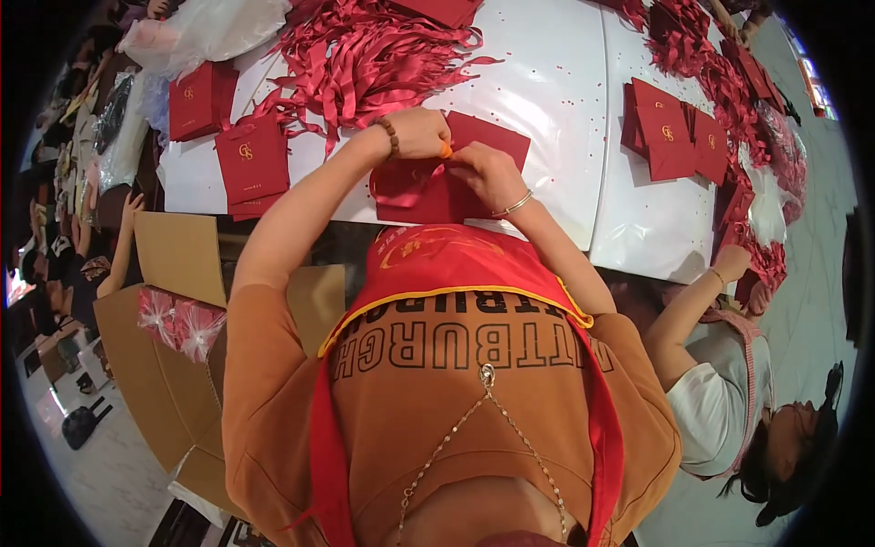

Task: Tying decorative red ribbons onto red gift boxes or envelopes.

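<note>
Far left of table: flat dark-red paper bags (pixel 252 162) on the white glossy table (pixel 556 100)
Left hand (pixel 416 133): fingers pinched on the red folded paper piece (pixel 456 173)
Right hand (pixel 488 173): fingers curled, gripping it too
Far: heap of red ribbons (pixel 365 55)

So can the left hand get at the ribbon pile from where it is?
Probably yes. The left hand is at the red pouch together with the right hand, and the ribbon pile lies just beyond it on the white table, with nothing between. It would have to leave the pouch first.
</note>
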A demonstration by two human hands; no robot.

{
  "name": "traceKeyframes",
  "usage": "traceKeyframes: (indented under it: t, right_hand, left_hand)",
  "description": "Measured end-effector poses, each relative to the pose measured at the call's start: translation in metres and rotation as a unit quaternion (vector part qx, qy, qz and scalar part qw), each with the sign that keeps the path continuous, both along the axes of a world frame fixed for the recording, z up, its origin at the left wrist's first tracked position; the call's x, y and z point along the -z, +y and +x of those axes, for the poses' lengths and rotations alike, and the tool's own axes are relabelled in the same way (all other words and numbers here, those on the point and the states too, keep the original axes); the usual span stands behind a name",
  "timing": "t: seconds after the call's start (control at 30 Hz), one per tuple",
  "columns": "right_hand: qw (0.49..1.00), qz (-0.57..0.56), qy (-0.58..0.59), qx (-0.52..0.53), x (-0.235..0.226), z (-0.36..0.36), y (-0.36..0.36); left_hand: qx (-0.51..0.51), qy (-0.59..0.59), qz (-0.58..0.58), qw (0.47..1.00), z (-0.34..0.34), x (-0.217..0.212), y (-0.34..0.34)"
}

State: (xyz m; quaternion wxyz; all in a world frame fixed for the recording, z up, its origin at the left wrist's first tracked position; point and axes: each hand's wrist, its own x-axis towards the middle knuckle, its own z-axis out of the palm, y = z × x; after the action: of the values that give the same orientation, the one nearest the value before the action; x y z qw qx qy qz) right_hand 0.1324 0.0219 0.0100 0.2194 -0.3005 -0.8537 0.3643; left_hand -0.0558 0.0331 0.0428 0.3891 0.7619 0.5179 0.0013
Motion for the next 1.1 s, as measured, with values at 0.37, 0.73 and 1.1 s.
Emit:
traceKeyframes:
  t: [0.37,0.73,1.1]
  right_hand:
    - [0.999,-0.037,0.011,0.017,0.013,0.005,-0.003]
    - [0.998,-0.055,0.008,0.016,0.008,0.001,-0.002]
    - [0.998,0.051,-0.021,-0.012,0.002,-0.002,-0.001]
  left_hand:
    - [-0.258,-0.18,0.024,0.949,-0.003,0.038,-0.009]
    - [-0.294,-0.124,0.069,0.945,-0.035,0.032,-0.02]
    - [-0.252,-0.055,0.035,0.966,-0.012,0.028,-0.013]
